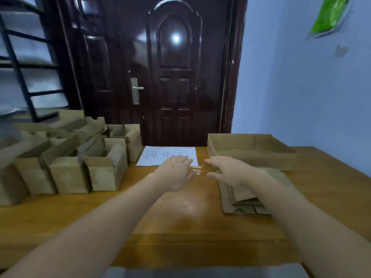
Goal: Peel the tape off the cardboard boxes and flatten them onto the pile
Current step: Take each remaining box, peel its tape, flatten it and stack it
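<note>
1. Both arms reach out over the wooden tabletop, which stands in front of a dark door.
2. The left hand lies palm down by the near edge of a white sheet of paper with handwriting on it. Its fingers are stretched out and loose, touching a strip of clear tape on the wood; whether they pinch it I cannot tell.
3. The right hand hovers spread wide, gripping nothing, above the pile of flattened cardboard on the right.
4. A shallow cardboard tray sits just behind that pile.
5. Open cardboard boxes crowd the left side, standing upright.
</note>
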